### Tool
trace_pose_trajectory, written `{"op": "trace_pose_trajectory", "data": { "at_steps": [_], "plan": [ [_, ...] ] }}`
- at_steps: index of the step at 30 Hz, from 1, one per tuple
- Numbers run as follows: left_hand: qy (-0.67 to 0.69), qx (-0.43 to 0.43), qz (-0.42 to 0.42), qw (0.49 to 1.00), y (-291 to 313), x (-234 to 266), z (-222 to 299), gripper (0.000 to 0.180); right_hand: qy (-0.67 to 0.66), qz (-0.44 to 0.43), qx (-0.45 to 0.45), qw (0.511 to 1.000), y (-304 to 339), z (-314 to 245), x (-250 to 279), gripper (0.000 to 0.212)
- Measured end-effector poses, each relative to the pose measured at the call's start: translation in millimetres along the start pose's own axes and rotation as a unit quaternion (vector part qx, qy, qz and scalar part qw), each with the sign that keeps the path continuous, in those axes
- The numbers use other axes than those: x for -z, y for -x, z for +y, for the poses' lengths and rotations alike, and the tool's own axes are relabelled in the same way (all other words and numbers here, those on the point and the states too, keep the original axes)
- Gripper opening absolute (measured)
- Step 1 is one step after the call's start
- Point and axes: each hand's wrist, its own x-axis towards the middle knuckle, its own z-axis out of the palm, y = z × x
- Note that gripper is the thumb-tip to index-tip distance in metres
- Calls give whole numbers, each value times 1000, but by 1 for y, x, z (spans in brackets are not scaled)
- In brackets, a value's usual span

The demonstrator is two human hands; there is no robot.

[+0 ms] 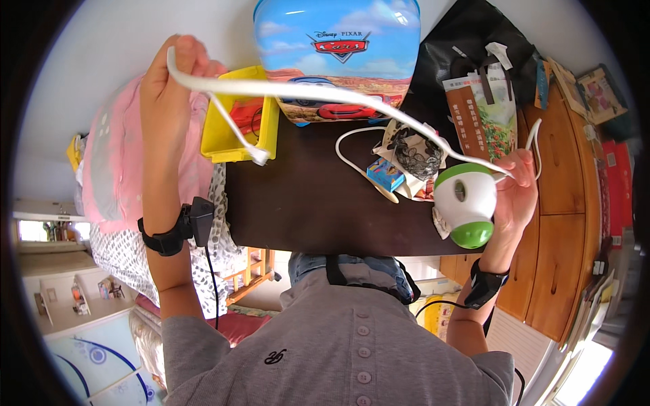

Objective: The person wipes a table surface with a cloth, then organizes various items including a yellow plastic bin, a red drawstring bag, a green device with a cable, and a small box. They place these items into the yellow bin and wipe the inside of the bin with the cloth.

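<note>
Left hand (177, 74): is being held raised above the far left corner of the surface (305, 203), closed around the white cord (318, 93) near its free end.
Right hand (516, 193): is being kept closed on the round white-and-green device (467, 203) at the near right edge of the surface, with the other end of the cord pinched beside it.
Cord position: is being stretched taut in the air between the two hands, over the yellow bin and in front of the blue case; a short tail with a plug (261, 157) is hanging down from the left hand.
Cord handling: is being judged light, limp and smooth, likely to slip through loose fingers; best taken near the ends, as now.
Device handling: is being judged light, hard-shelled and rounded, so a wrapped grip around its body is suited better than a fingertip pinch.
Yellow bin (217, 142): is being seen at the far left of the surface; something red is lying inside, too hidden to name.
Blue case (336, 57): is standing shut at the far edge; contents cannot be told.
Black bag (440, 68): is standing open at the far right, with a printed packet (484, 115) sticking out.
Loose items: a small blue box (384, 174) and a piece of black lace (414, 154) are lying between case and device.
</note>
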Motion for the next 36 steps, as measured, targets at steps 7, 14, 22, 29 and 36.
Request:
{"op": "trace_pose_trajectory", "data": {
  "at_steps": [7,14,22,29,36],
  "plan": [
    [-100,68,-297,947,26,-31,-35,35,144,51,-114,982,-21,69,28,26],
    [-2,351,-316,882,113,-53,-164,54,139,119,-260,948,-39,143,87,27],
    [215,468,-295,804,145,-56,-195,58,28,147,-246,958,-56,186,104,27],
    [133,520,-372,758,139,-31,-228,79,28,214,-233,948,-66,227,143,26],
    [-95,383,-350,849,142,-26,-286,81,110,234,-203,945,-79,249,178,24]
  ]
}}
